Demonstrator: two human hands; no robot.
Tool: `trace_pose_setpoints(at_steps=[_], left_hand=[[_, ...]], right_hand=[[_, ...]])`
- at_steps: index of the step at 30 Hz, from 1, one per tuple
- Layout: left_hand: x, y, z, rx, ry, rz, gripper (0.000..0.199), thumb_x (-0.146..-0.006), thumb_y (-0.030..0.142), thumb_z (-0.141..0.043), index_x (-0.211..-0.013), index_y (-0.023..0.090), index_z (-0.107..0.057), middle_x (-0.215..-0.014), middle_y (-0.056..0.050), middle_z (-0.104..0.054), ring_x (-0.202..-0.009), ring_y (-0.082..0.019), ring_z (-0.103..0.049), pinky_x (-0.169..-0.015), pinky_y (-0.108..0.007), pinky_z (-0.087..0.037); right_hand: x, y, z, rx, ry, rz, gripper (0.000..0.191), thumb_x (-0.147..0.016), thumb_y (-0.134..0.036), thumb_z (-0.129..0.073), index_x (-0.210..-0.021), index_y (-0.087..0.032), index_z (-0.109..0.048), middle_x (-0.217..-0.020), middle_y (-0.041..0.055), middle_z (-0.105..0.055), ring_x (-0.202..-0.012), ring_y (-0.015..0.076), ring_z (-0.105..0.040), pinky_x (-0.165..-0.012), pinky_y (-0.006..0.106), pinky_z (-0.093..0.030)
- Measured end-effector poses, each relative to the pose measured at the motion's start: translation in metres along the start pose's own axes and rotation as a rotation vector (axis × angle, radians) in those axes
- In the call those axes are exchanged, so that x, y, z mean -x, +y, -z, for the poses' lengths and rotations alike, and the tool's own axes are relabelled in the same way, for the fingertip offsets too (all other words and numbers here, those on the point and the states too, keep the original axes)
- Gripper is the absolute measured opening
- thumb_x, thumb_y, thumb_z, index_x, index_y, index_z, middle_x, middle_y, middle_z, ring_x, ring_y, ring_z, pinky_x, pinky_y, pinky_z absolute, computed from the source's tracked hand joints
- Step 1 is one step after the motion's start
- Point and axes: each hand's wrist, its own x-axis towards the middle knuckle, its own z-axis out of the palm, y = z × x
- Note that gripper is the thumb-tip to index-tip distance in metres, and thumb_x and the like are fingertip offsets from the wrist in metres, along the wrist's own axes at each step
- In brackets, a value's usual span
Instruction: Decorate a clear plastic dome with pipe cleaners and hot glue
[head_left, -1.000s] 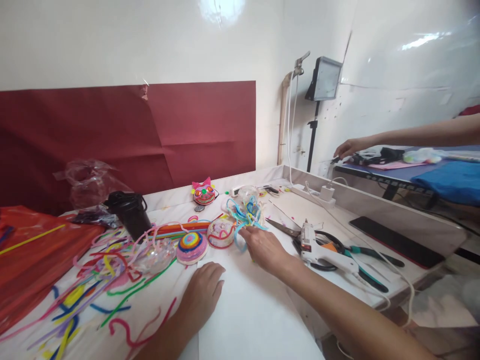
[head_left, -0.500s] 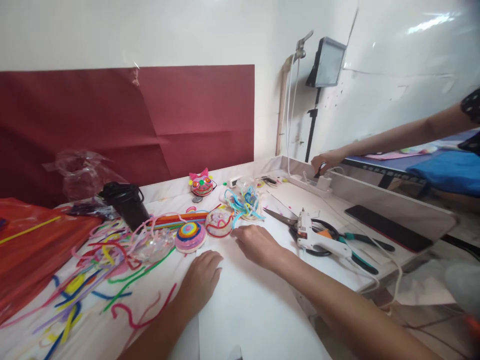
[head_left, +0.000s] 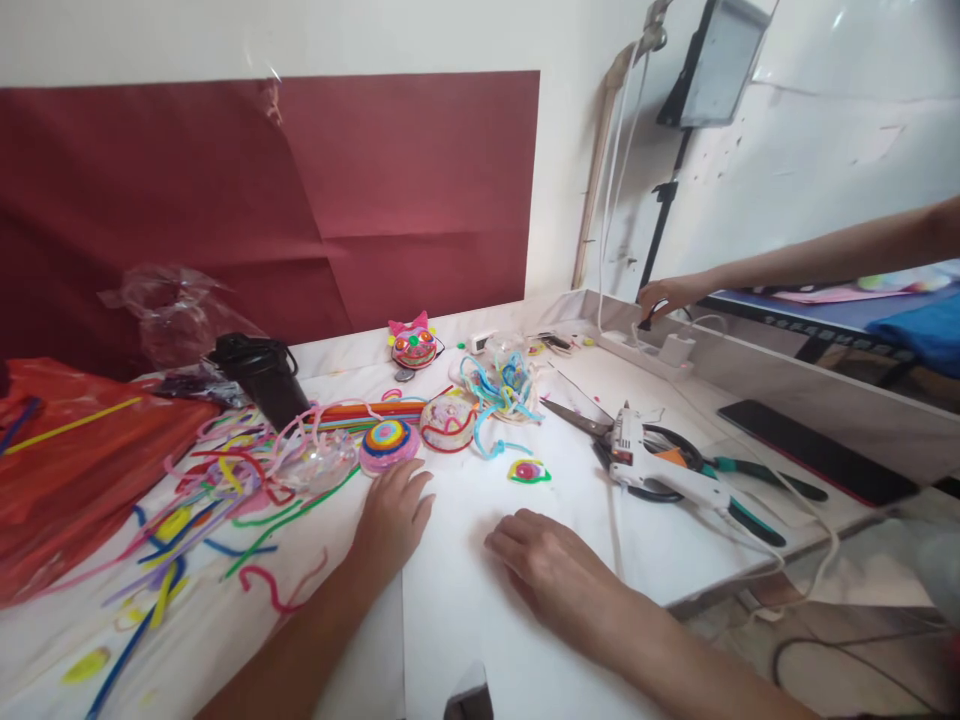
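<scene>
My left hand (head_left: pixel 394 515) rests on the white table with its fingers apart, its fingertips at the near edge of a dome (head_left: pixel 388 444) ringed in pink, blue, orange and yellow. Nothing shows in it. My right hand (head_left: pixel 536 550) lies lower right on the white surface, fingers bent down and their tips partly hidden. Just above it is a small eye-shaped piece (head_left: pixel 529 471) in green, yellow and red. A pale dome with a red strand (head_left: pixel 448 424) sits beside the ringed one, near a tangle of blue strands (head_left: pixel 499 385).
Scissors (head_left: pixel 574 417), a white glue gun (head_left: pixel 660 470), pliers (head_left: pixel 772 477) and a black phone (head_left: pixel 817 452) lie right. Another person's hand (head_left: pixel 667 297) is at a power strip (head_left: pixel 637 350). Left are loose coloured strands (head_left: pixel 274 535), a black cup (head_left: pixel 266 385) and red plastic (head_left: pixel 82 470).
My right hand has drawn back toward me from beside the pale dome, and the eye-shaped piece now shows. My left hand has moved up to the ringed dome. The view has shifted.
</scene>
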Motion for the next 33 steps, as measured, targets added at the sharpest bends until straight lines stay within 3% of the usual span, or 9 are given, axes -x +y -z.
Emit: trace_pose_setpoints(at_steps=[9, 16, 22, 27, 33], left_hand=[[-0.006, -0.014, 0.004, -0.211, -0.075, 0.064, 0.031, -0.088, 0.023, -0.049, -0.113, 0.013, -0.066, -0.129, -0.02, -0.058, -0.121, -0.035, -0.052, -0.097, -0.048, -0.043], [-0.007, -0.016, 0.004, -0.23, -0.145, 0.064, 0.034, -0.086, 0.024, -0.051, -0.115, 0.013, -0.065, -0.132, -0.02, -0.056, -0.123, -0.036, -0.05, -0.097, -0.048, -0.042], [-0.009, -0.013, 0.007, -0.266, -0.109, 0.024, 0.033, -0.087, 0.023, -0.051, -0.115, 0.012, -0.064, -0.131, -0.021, -0.057, -0.122, -0.036, -0.052, -0.1, -0.051, -0.04], [-0.008, -0.006, 0.005, -0.097, -0.053, -0.043, 0.03, -0.094, 0.025, -0.044, -0.114, 0.013, -0.063, -0.127, -0.017, -0.061, -0.122, -0.029, -0.054, -0.102, -0.045, -0.043], [-0.003, 0.005, -0.001, 0.189, -0.197, -0.119, 0.035, -0.095, 0.031, -0.045, -0.122, 0.015, -0.06, -0.127, -0.013, -0.064, -0.12, -0.026, -0.057, -0.102, -0.043, -0.047]], right_hand=[[0.013, -0.004, -0.016, 0.031, 0.135, 0.065, 0.016, -0.087, -0.005, -0.054, -0.078, -0.017, -0.057, -0.084, 0.0049, -0.063, -0.078, 0.0187, -0.056, -0.074, 0.031, -0.045], [0.017, -0.005, -0.011, 0.012, 0.06, 0.029, 0.011, -0.09, -0.008, -0.054, -0.084, -0.016, -0.058, -0.091, 0.0055, -0.063, -0.086, 0.0199, -0.057, -0.08, 0.033, -0.046], [0.017, -0.005, -0.011, 0.004, 0.019, 0.02, 0.009, -0.091, -0.01, -0.054, -0.085, -0.015, -0.059, -0.094, 0.0067, -0.064, -0.089, 0.0207, -0.057, -0.082, 0.034, -0.047], [0.018, -0.005, -0.015, -0.005, 0.042, 0.026, 0.01, -0.092, -0.011, -0.052, -0.087, -0.014, -0.06, -0.094, 0.0074, -0.064, -0.089, 0.0201, -0.056, -0.083, 0.034, -0.047], [0.019, -0.005, -0.015, -0.015, 0.09, 0.016, 0.013, -0.094, -0.013, -0.05, -0.085, -0.015, -0.059, -0.092, 0.0064, -0.064, -0.085, 0.0187, -0.056, -0.08, 0.032, -0.047]])
